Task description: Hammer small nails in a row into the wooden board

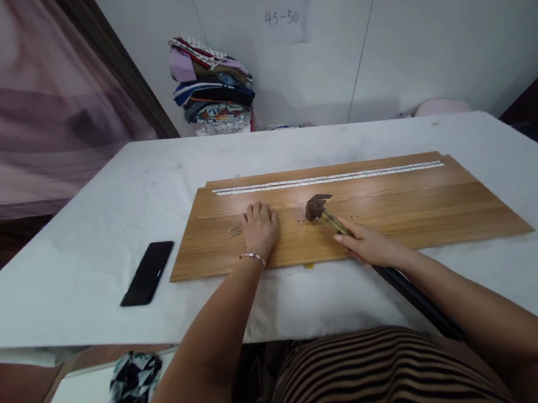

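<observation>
My right hand is wrapped around the handle of a claw hammer, near its head. The rusty-brown head is low over the wooden board; I cannot tell whether it touches. Its long black grip runs back beneath my right forearm. Flat on the board, fingers stretched out, lies my left hand, with a bracelet at the wrist. Several loose nails lie just left of it. Small dark dots, perhaps nail heads, show in the board on both sides of the hammer head.
Two white marked strips run along the board's far side. The board rests on a white-covered table. A black phone lies left of it. Folded clothes are stacked behind the table, against the wall. A patterned cloth is at lower left.
</observation>
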Action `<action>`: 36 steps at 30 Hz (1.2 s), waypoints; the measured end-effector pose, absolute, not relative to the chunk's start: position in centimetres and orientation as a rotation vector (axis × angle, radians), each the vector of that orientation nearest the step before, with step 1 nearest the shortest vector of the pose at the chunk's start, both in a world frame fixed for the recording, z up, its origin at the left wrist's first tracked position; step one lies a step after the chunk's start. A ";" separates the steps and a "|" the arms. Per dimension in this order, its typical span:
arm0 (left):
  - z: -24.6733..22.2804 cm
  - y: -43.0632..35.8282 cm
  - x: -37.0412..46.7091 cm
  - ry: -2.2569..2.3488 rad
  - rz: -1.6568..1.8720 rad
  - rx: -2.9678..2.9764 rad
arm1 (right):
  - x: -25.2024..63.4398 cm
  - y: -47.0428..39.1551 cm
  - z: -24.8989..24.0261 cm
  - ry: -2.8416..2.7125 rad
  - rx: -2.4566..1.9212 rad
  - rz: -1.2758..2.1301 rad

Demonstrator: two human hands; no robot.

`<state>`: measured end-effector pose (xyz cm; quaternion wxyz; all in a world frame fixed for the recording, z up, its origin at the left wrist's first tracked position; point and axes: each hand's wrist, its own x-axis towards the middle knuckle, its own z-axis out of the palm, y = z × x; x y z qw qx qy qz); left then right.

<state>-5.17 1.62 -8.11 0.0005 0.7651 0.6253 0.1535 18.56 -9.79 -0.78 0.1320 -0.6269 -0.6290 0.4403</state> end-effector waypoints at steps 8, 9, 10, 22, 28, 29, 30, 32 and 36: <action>-8.3 1.7 -5.2 1.966 0.478 2.404 | 18.5 -9.8 -0.7 -1.823 -1.803 1.243; -8.3 1.8 -5.2 1.970 0.472 2.403 | 18.5 -9.8 -0.7 -1.822 -1.801 1.250; -8.4 1.8 -5.2 1.974 0.470 2.402 | 18.5 -9.8 -0.8 -1.819 -1.799 1.261; -8.5 1.8 -5.3 1.977 0.484 2.409 | 18.4 -9.8 -0.6 -1.818 -1.806 1.267; -8.4 1.7 -5.2 1.975 0.497 2.428 | 18.5 -9.8 -0.6 -1.860 -1.815 1.238; -8.4 1.7 -5.2 1.980 0.498 2.429 | 18.5 -9.7 -0.7 -1.863 -1.816 1.236; -8.4 1.7 -5.2 1.985 0.497 2.427 | 18.5 -9.7 -0.7 -1.864 -1.814 1.234; -8.4 1.7 -5.2 1.989 0.488 2.425 | 18.5 -9.7 -1.0 -1.858 -1.800 1.226; -8.4 1.8 -5.3 1.987 0.479 2.430 | 18.7 -9.7 -1.5 -1.821 -1.740 1.207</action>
